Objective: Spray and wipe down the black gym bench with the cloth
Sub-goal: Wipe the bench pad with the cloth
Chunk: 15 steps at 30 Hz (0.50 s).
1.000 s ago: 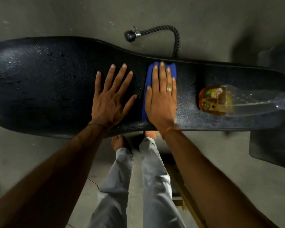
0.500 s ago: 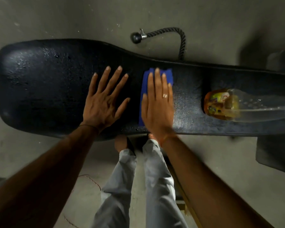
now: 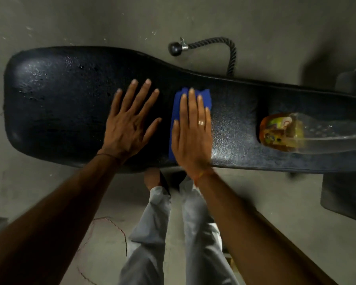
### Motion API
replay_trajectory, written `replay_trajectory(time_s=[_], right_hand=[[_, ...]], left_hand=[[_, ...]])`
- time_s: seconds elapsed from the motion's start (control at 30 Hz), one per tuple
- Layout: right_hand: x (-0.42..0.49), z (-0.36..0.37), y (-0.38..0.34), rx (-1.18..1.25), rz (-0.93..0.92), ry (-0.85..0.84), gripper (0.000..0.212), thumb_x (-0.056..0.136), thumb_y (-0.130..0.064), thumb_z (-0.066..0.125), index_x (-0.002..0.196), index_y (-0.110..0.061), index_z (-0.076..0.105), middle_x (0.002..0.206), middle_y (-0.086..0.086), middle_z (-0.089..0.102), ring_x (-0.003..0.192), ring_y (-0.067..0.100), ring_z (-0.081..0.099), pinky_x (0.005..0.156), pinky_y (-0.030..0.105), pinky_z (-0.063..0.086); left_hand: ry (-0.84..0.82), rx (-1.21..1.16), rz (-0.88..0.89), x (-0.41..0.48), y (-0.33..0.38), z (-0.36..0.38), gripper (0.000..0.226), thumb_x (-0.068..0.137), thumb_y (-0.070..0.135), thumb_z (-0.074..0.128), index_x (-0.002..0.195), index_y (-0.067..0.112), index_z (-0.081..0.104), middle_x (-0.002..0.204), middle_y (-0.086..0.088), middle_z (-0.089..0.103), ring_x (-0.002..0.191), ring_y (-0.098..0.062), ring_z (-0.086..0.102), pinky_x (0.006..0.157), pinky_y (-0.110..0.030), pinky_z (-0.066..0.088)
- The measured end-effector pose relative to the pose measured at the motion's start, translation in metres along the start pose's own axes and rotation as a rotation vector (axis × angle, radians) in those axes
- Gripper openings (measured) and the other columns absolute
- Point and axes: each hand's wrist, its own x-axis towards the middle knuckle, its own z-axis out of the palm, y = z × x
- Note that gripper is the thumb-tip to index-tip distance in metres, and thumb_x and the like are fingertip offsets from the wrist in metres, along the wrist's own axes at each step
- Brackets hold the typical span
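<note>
Single wide-angle view from the head. Looks almost straight down, close above desk (image 3: 60,112) stretched from 9 to 3 o'clock, with legs (image 3: 193,233) and floor (image 3: 103,264) at 6 o'clock.

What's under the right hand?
A blue cloth, pressed flat on the black padded gym bench by the right hand. Only its far and left edges show; the rest is covered.

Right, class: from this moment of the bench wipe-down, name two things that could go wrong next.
The spray bottle sits on the bench right of the cloth; a wipe that way might knock it off. The left hand lies flat on the bench's wet-looking surface, so it could slip or smear it.
</note>
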Motion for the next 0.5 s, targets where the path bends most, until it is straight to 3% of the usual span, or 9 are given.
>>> replay_trajectory(time_s=[0.1,0.2,0.33,0.5], right_hand=[[-0.027,0.004,-0.001,-0.016,-0.063,-0.064,0.064,0.11,-0.033,0.026,0.167,-0.011,0.008,0.175,0.011,0.003,0.163,0.029,0.004,0.132,0.047,0.013],[0.024,0.001,-0.003,-0.023,-0.088,-0.017,0.063,0.109,-0.034,0.023,0.167,-0.011,0.01,0.175,0.011,0.008,0.163,0.029,0.008,0.131,0.047,0.014],[0.1,-0.001,-0.017,0.007,0.021,0.05,0.062,0.108,-0.034,0.019,0.165,-0.009,0.02,0.172,0.014,0.022,0.16,0.03,0.019,0.131,0.048,0.017],[0.01,0.003,-0.031,-0.005,-0.014,0.007,0.062,0.111,-0.033,0.024,0.167,-0.01,0.009,0.175,0.013,0.005,0.163,0.028,0.004,0.132,0.048,0.011]], left_hand=[[0.006,0.015,-0.059,-0.017,-0.037,-0.006,0.069,0.105,0.057,0.027,0.166,0.028,0.012,0.174,0.002,0.005,0.161,-0.025,0.002,0.129,-0.053,0.01],[-0.006,0.033,-0.036,-0.022,-0.05,-0.005,0.07,0.105,0.056,0.026,0.166,0.027,0.009,0.174,0.001,0.003,0.161,-0.026,0.0,0.129,-0.056,0.01],[-0.01,0.044,-0.05,-0.022,-0.049,-0.005,0.07,0.105,0.058,0.023,0.166,0.028,0.006,0.175,0.001,0.0,0.161,-0.025,-0.002,0.129,-0.055,0.009],[-0.003,0.026,-0.054,-0.022,-0.048,-0.009,0.07,0.105,0.057,0.025,0.166,0.027,0.008,0.175,0.001,0.002,0.162,-0.025,-0.001,0.129,-0.055,0.009]])
